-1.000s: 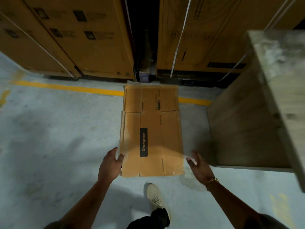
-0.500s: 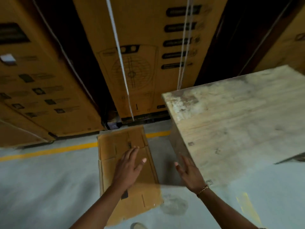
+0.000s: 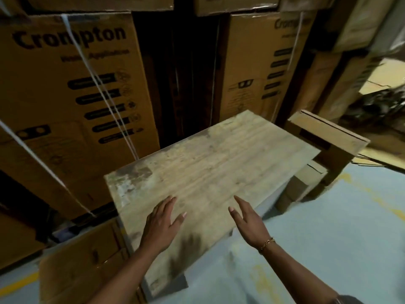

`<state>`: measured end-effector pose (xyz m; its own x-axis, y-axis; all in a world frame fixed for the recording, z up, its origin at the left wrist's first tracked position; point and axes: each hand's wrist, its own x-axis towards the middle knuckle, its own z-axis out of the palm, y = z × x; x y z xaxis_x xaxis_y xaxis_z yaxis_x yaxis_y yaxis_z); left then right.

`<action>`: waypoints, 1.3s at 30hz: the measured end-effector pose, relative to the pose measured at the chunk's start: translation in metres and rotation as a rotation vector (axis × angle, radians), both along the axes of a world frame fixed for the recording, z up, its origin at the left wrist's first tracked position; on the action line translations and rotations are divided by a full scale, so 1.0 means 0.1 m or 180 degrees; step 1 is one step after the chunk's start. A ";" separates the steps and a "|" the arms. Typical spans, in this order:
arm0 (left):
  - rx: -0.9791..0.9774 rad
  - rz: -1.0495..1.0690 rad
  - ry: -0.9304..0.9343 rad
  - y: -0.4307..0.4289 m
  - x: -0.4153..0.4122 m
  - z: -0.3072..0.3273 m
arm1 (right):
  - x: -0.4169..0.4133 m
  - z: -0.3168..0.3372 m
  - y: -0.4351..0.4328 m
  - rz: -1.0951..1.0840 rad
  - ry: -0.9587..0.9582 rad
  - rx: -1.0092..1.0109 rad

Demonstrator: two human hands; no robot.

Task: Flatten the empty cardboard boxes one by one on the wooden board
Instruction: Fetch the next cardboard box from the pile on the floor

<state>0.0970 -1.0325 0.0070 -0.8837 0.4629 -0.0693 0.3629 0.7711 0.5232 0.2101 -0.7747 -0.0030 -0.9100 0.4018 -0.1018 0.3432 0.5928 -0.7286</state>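
Note:
A pale wooden board [image 3: 219,163] forms a raised top in the middle of the view. My left hand [image 3: 161,220] hovers over its near part with fingers spread and holds nothing. My right hand [image 3: 246,218], with a gold bracelet at the wrist, is open above the board's near right edge. A flattened cardboard box [image 3: 81,262] lies on the floor at the lower left, beside the board. An unflattened cardboard box [image 3: 328,137] stands past the board's far right corner, with another box [image 3: 302,185] lower down next to it.
Tall stacked Crompton cartons [image 3: 70,95] with white straps rise close behind the board, with a dark gap [image 3: 188,80] between them. More cartons [image 3: 258,69] stand at the back right. Grey concrete floor [image 3: 328,249] with yellow marks lies to the right.
The view has swung up and right from the flattened box on the floor to the wooden board. Both hands have left the flattened box and now hover open over the board.

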 end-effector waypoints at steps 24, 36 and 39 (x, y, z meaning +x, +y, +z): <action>0.0236 -0.1140 -0.0540 5.67 -0.65 -0.21 | 0.05 0.02 4.83 -0.1007 -0.0402 -0.0065; 0.0332 -0.0878 -0.0908 8.07 -0.72 -0.48 | -0.22 -0.14 7.33 -0.0812 -0.0510 -0.0308; 0.0418 -0.0567 -0.1085 8.60 -0.66 -0.57 | -0.34 -0.22 7.94 -0.0622 -0.0619 -0.0422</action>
